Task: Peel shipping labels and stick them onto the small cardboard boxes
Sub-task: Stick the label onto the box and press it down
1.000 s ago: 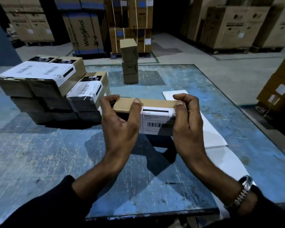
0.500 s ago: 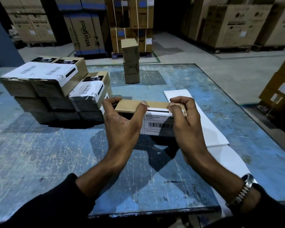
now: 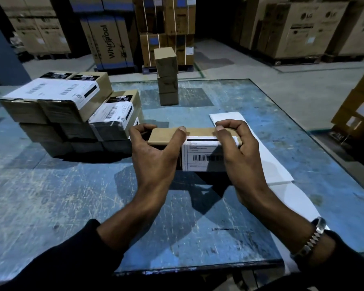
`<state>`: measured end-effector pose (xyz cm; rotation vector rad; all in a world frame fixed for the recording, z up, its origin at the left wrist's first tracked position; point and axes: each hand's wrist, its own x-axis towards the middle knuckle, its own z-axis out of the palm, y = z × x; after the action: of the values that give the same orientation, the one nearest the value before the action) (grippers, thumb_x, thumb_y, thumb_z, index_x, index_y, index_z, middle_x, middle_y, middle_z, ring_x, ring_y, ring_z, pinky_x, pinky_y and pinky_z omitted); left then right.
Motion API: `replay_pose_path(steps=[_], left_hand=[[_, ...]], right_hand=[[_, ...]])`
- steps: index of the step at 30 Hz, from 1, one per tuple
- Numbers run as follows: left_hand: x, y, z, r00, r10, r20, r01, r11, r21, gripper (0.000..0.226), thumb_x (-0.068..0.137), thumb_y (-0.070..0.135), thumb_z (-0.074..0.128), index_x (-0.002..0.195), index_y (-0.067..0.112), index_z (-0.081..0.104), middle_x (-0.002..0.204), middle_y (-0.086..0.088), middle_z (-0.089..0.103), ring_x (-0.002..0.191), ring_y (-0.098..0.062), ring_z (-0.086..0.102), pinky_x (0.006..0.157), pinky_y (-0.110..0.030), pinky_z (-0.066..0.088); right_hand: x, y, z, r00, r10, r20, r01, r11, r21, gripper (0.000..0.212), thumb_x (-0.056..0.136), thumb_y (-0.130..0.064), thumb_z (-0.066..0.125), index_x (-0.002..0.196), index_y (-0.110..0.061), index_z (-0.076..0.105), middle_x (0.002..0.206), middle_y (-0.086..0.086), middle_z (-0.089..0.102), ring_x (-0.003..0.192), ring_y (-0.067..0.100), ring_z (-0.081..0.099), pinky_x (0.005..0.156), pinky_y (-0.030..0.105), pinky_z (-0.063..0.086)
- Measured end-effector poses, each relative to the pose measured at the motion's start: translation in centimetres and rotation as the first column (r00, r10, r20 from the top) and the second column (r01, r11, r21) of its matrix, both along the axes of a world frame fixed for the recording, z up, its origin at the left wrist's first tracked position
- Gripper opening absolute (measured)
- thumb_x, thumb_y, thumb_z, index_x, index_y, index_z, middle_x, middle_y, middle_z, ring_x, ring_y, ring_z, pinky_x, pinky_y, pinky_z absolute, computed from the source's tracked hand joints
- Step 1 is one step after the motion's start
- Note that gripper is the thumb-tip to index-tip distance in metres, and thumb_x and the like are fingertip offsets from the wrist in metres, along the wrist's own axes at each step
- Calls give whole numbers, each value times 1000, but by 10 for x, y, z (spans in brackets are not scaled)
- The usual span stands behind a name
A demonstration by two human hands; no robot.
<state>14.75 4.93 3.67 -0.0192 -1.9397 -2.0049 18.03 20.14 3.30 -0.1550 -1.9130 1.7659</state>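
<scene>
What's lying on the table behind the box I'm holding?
White label sheets lie behind the held box, on its right; the right hand covers their near part.

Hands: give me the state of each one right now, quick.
Left hand: curled round the small cardboard box, holding it.
Right hand: fingers curled over the box's right end, thumb pressing the shipping label there.

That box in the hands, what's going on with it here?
A person is labelling small boxes on a blue table. The left hand grips the cardboard box while the right hand presses a white shipping label over its top edge and front. Boxes already labelled are stacked at the left, three plain boxes stand stacked behind, and white backing sheets lie at the right.
</scene>
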Motion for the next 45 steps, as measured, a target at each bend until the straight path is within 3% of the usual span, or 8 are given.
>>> replay_pose_path(steps=[4, 11, 17, 20, 23, 29, 37, 45], left_hand=[[-3, -3, 2, 1000, 10, -23, -11, 1000, -20, 48, 90, 29, 84, 122, 19, 49, 104, 6, 67, 89, -7, 75, 80, -44, 67], [-11, -11, 3, 989, 15, 149, -33, 992, 120, 39, 90, 49, 82, 108, 22, 60, 90, 0, 76, 76, -11, 75, 67, -39, 60], [-11, -12, 8, 930, -171, 326, 97, 968, 231, 41, 101, 55, 64, 117, 16, 63, 93, -8, 78, 79, -23, 77, 57, -38, 61], [-9, -13, 9, 911, -229, 343, 144, 956, 255, 54, 103, 58, 60, 129, 11, 63, 94, -7, 78, 69, -17, 74, 49, -31, 57], [-8, -13, 10, 911, -233, 340, 145, 953, 265, 53, 102, 58, 62, 123, 10, 64, 96, -9, 79, 70, -17, 75, 48, -31, 56], [-11, -21, 12, 904, -207, 375, 104, 955, 278, 59, 96, 60, 69, 125, 9, 70, 102, -11, 82, 96, -34, 80, 79, -54, 64], [-8, -23, 19, 917, -298, 266, 202, 920, 335, 41, 102, 53, 61, 118, 18, 74, 110, -7, 82, 89, -18, 74, 61, -25, 58], [-13, -18, 9, 878, -397, 268, 277, 878, 391, 57, 94, 29, 80, 140, 3, 58, 124, -17, 77, 110, -26, 78, 94, -38, 64]], right_hand=[[-1, 3, 0, 999, -2, 44, 1, 1000, 13, 27, 112, -32, 45, 112, -32, 72, 102, -11, 73, 92, 8, 66, 73, 26, 49], [2, 5, 14, 944, 204, 259, -93, 918, -384, 37, 108, -53, 48, 108, -34, 80, 111, 8, 79, 112, 39, 73, 81, 49, 54], [4, 9, 11, 980, 146, 133, -156, 986, 65, 43, 97, -70, 55, 134, -49, 58, 127, -22, 63, 117, -6, 59, 98, 28, 46], [4, 12, 9, 995, 97, 39, -103, 979, 177, 21, 102, -55, 63, 119, -42, 65, 121, -17, 67, 114, 4, 63, 94, 31, 47], [5, 13, 13, 992, 129, 18, -130, 982, 136, 14, 101, -42, 72, 102, -30, 65, 93, -11, 71, 89, 10, 67, 82, 33, 52], [14, 20, 13, 877, 421, 230, -460, 875, 149, 76, 70, -11, 99, 128, -23, 52, 117, -5, 75, 111, 7, 72, 92, 28, 61], [11, 30, 17, 946, 323, 13, -317, 919, 236, 77, 66, -11, 101, 130, -26, 60, 124, -10, 74, 121, 12, 69, 100, 41, 61], [2, 21, 2, 988, 128, -85, -100, 955, 281, 82, 72, -14, 99, 138, -27, 51, 135, -11, 66, 126, 5, 61, 98, 31, 58]])
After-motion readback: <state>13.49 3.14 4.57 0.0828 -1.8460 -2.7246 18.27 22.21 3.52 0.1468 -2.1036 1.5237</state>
